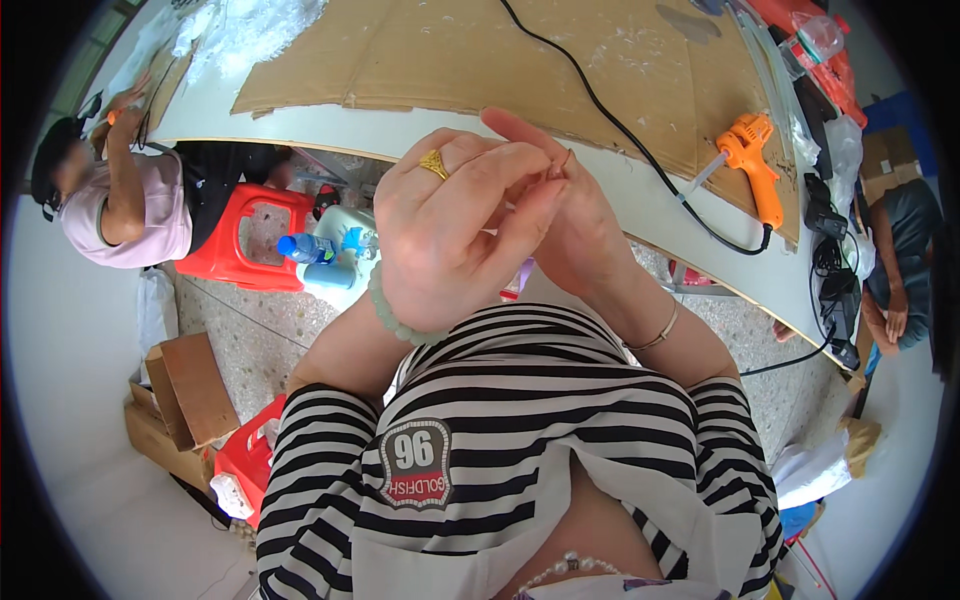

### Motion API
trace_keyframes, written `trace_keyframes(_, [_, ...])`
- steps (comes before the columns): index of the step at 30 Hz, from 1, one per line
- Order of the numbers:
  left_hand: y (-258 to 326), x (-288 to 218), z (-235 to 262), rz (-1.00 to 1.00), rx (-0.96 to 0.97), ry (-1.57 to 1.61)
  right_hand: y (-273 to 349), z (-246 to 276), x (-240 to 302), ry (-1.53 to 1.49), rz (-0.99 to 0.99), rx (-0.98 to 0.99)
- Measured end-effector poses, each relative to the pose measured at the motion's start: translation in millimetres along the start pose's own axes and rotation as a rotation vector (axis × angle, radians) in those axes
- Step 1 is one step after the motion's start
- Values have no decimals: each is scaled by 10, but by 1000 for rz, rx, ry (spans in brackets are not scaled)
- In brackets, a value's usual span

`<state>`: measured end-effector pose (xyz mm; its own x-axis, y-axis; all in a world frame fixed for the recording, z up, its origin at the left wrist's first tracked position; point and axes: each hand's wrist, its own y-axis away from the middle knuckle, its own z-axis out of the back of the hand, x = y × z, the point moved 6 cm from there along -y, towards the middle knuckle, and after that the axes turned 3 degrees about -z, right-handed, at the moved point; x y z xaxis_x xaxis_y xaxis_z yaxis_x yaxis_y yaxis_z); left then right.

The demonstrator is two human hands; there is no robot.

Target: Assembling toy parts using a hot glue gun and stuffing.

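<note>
Both hands are raised together in front of my chest, over the near edge of the table. My left hand point(440, 225), with a gold ring and a pale green bead bracelet point(395, 310), pinches with thumb and forefinger. Its fingertips meet those of my right hand point(585, 225), which wears a thin bangle point(655, 330). The right fingers are bent in and partly covered by the left ones. Anything held between the fingertips is too small and hidden to name. An orange glue gun point(752, 165) lies on the table to the right of the hands.
Flattened cardboard point(440, 60) covers much of the white table point(330, 128); a black cable point(600, 95) crosses it. Clear plastic wrap point(250, 30) lies far left. Chargers and wires point(835, 270) crowd the right edge. One person point(130, 200) sits left by a red stool point(245, 235), another point(900, 260) right.
</note>
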<state>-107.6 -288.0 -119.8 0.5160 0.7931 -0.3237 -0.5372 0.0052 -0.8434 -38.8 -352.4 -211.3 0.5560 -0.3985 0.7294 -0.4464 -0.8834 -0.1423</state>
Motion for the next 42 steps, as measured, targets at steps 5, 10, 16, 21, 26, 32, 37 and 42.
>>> trace_keyframes(5, [-18,-4,21,-31,-57,-21,41,-60,172,184,89,-174])
trace_keyframes(10, [-12,48,-2,59,-36,31,58,-114,249,333,162,-179])
trace_keyframes(16, [110,171,-32,284,-104,272,38,-159,239,315,101,-123])
trace_keyframes(21, [163,339,-16,390,-166,290,45,-154,339,327,225,-23])
trace_keyframes(26, [249,454,-62,701,-198,817,117,-241,663,900,394,-108])
trace_keyframes(32, [320,409,-238,799,-113,1056,136,-415,782,1359,698,-124])
trace_keyframes(37, [366,447,-311,864,-48,1089,191,-453,839,1470,910,-81])
trace_keyframes(42, [435,685,-229,879,-177,944,260,-523,1104,1498,888,-102])
